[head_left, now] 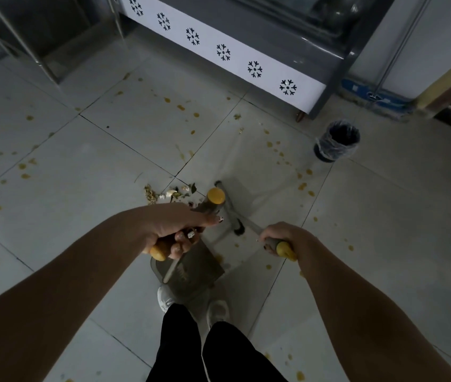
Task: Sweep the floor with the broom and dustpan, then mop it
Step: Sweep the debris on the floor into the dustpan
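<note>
Left hand: fingers curled tight round a yellow-ended handle, index finger stretched forward along a gray grip with a yellow cap. A thin pale rod drops from this fist to the gray dustpan, which sits low, just ahead of the white shoes. Cannot tell whether cap and rod belong to one handle.

Right hand: closed round the gray, yellow-capped grip of the broom. Its rod slants forward-left to a narrow head bar with dark ends, on the tile just right of the debris pile.

Pile lies at a tile joint, straight ahead of the left hand. Yellow-orange spots scattered across the pale tiled floor.

Edges: cabinet with a white snowflake band runs diagonally across the top. Metal table legs at far left. Lined bin stands near the cabinet's right corner. Blue-headed mop leans in the right corner beyond it.

Open tile to the left, and to the right past the bin.
</note>
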The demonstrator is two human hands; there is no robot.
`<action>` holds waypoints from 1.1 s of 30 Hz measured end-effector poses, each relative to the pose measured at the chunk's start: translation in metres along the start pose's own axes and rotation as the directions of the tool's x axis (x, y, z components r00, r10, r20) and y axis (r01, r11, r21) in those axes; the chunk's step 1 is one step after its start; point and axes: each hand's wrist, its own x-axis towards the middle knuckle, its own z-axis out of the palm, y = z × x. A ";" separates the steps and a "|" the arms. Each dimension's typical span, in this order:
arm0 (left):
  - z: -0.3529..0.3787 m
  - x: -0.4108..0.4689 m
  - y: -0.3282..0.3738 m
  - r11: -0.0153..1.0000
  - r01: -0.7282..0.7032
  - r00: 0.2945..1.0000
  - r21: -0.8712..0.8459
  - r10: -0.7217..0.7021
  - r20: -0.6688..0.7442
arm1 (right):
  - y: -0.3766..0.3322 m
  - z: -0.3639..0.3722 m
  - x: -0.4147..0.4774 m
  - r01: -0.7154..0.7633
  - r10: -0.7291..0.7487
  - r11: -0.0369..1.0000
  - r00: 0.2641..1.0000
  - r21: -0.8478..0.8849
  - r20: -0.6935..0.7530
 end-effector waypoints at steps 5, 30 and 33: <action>-0.014 -0.007 -0.001 0.997 -0.013 1.000 -0.070 0.011 -0.025 | -0.019 -0.006 -0.003 0.048 -0.047 0.996 0.999 0.080 -0.008; -0.134 -0.048 0.053 0.959 -0.101 0.993 -0.267 0.080 -0.087 | -0.198 0.030 0.001 -0.056 0.059 0.994 0.998 -0.092 0.035; -0.141 -0.050 0.082 0.944 -0.135 0.989 -0.303 0.111 -0.095 | -0.225 0.012 0.000 0.027 -0.030 0.985 0.999 -0.173 -0.012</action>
